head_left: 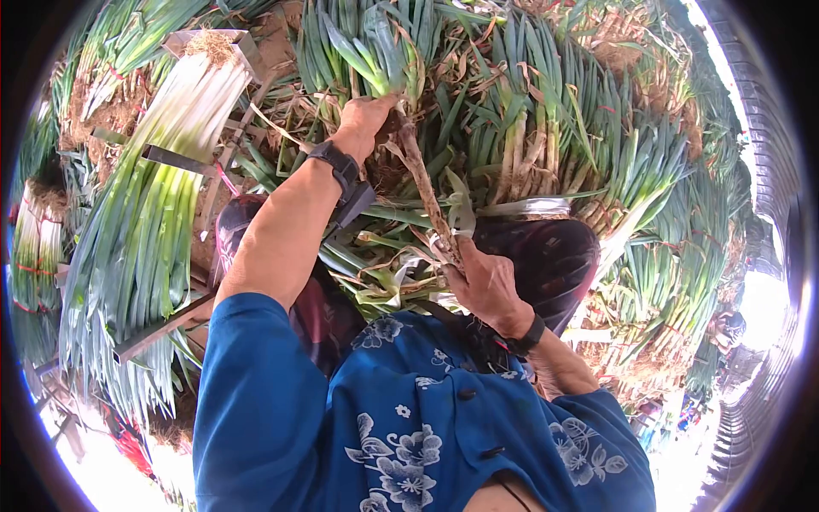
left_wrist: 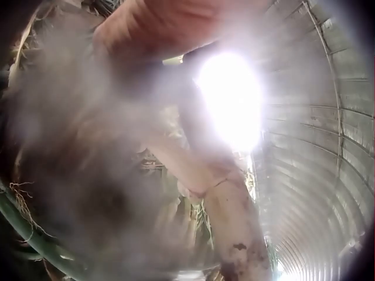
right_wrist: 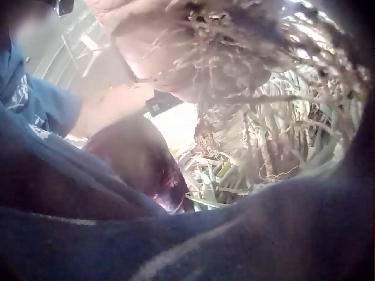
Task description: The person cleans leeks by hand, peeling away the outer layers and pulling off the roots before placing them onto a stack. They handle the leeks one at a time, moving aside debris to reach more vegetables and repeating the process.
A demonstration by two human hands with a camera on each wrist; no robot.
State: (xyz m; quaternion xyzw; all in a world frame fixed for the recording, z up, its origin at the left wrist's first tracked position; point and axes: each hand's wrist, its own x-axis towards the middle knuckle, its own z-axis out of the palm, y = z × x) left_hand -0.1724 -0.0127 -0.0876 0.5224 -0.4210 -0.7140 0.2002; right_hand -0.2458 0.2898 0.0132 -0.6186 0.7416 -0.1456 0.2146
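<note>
A dirty leek [head_left: 422,183] with a brown stalk and green leaves is held up in front of my blue flowered shirt. My left hand [head_left: 367,119] grips the stalk just below the leaves. My right hand [head_left: 482,282] grips the lower end, where loose pale outer skins hang. In the right wrist view the leek's tangled roots [right_wrist: 234,52] hang right beside my fingers [right_wrist: 152,47]. The left wrist view is blurred and glared; only a stretch of the soiled stalk [left_wrist: 234,216] shows.
A large bundle of cleaned white-and-green leeks [head_left: 162,188] lies in a metal frame at the left. Heaps of unpeeled leeks [head_left: 546,128] fill the ground ahead and to the right. My dark-trousered knee [head_left: 546,256] is below my hands. A curved tunnel roof [head_left: 768,128] runs along the right.
</note>
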